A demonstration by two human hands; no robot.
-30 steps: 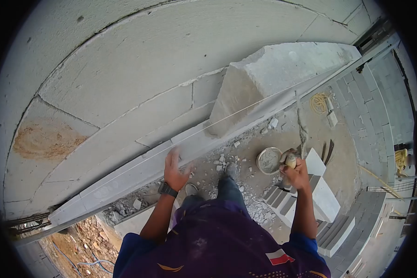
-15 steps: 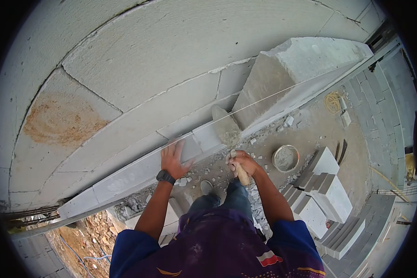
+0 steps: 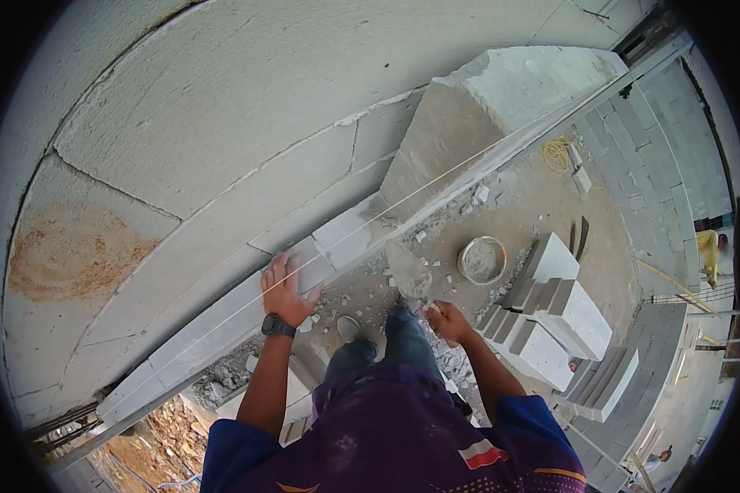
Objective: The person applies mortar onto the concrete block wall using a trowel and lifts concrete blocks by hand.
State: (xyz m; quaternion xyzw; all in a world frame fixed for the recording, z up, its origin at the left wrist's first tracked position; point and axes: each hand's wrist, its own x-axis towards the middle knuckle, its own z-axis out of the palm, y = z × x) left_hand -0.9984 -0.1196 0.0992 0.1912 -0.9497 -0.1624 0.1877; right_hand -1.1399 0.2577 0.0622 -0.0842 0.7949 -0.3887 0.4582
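My left hand [image 3: 286, 294], with a dark watch on the wrist, lies with fingers spread on top of the low course of pale blocks [image 3: 222, 333] along the wall. My right hand [image 3: 450, 322] is closed around the handle of a trowel [image 3: 409, 271]. Its broad blade is grey with mortar and hangs over the rubble-strewn floor, apart from the blocks. Ahead of it, a large pale block [image 3: 444, 140] with an angled end sits on the course. A thin taut string [image 3: 436, 177] runs along the row, passing over my left hand's fingers.
A round bucket of mortar [image 3: 483, 260] stands on the floor to the right. Several pale blocks [image 3: 563, 329] are stacked nearby. Coiled yellow cord [image 3: 556, 154] lies farther off. Broken chips litter the floor, and another person [image 3: 709, 256] is at the far right.
The trowel has come away from the blocks beside the large angled one and swung toward me over the floor. My left hand stays on the course. The whole view has shifted slightly.
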